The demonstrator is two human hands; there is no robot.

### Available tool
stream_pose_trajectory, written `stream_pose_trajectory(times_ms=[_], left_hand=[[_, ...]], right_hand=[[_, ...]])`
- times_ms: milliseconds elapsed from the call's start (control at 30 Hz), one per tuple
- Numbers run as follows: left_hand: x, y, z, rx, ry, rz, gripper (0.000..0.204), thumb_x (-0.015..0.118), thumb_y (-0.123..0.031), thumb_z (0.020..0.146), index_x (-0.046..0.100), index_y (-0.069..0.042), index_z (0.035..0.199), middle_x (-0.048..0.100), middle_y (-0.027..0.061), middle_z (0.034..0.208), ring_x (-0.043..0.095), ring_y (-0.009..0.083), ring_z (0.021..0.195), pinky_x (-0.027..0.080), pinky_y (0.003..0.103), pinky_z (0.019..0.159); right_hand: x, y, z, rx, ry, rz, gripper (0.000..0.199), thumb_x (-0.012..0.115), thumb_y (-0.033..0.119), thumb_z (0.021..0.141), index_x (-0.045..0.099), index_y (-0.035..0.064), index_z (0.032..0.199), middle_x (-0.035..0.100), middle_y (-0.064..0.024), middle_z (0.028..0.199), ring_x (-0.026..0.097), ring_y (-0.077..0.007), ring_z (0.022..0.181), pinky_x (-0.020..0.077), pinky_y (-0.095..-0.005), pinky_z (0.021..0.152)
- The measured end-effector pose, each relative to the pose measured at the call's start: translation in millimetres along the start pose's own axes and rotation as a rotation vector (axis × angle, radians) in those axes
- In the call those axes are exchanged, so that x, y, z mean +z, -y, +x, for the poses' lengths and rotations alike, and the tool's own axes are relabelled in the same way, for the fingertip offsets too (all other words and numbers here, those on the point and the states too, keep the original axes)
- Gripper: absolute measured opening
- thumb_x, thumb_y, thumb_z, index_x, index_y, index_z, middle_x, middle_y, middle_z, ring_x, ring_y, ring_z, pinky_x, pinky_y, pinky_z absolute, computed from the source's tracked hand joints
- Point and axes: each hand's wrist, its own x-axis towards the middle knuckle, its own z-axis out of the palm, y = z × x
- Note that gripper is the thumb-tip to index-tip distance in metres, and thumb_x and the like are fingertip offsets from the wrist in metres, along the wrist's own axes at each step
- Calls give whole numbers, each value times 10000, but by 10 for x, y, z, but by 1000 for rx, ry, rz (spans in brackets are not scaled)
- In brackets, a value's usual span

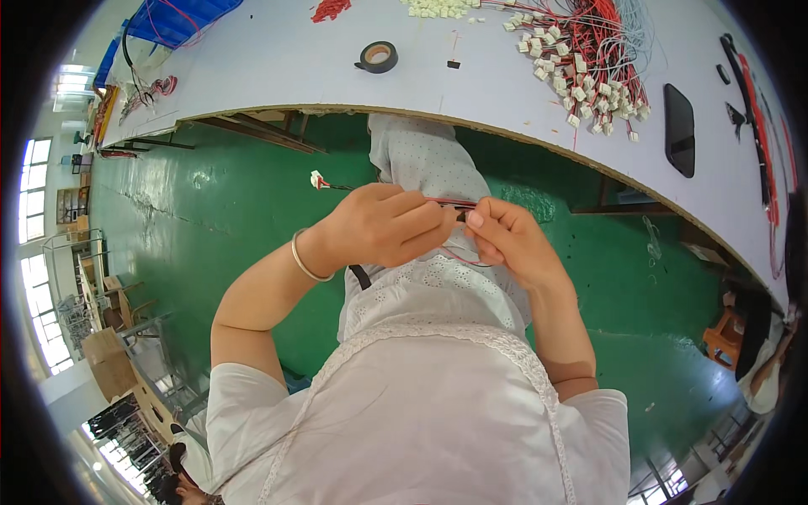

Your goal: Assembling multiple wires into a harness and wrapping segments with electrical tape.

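My left hand point(391, 225) is closed around a bundle of thin red and black wires point(453, 202) in front of my lap. From its far side the wires run out left to a small white plug connector point(316, 179). My right hand point(509, 240) pinches the same bundle a short way to the right, thumb against fingers. Something small and black shows between the two hands, too hidden to name. A loop of thin wire hangs below the fingertips. Ahead on the table lies a roll of black tape point(389, 64).
The white table point(278, 71) curves across ahead of me. It bears a heap of wires with white connectors point(581, 84), a black phone point(679, 130), red bits point(330, 9), loose pale connectors point(438, 7) and a blue bin point(181, 18). An orange stool point(724, 335) stands at right.
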Motion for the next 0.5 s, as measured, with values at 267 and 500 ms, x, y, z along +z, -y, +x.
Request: stream_pose_trajectory(times_ms=[267, 500], left_hand=[[68, 124, -44, 9, -20, 54, 142, 778, -118, 743, 677, -82, 836, 404, -23, 660, 430, 91, 523, 352, 229, 432], [-295, 679, 81, -537, 469, -719, 130, 732, -140, 822, 723, -90, 941, 619, 45, 740, 576, 189, 611, 464, 306, 554]], right_hand=[[55, -79, 13, -12, -12, 103, 180, 577, 207, 992, 643, 48, 1046, 389, 80, 578, 306, -23, 497, 231, -213, 465], [-46, -140, 65, -299, -274, -256, 147, 591, 135, 978, 688, 41, 1037, 483, 68, 620, 396, -8, 540, 286, -193, 489]])
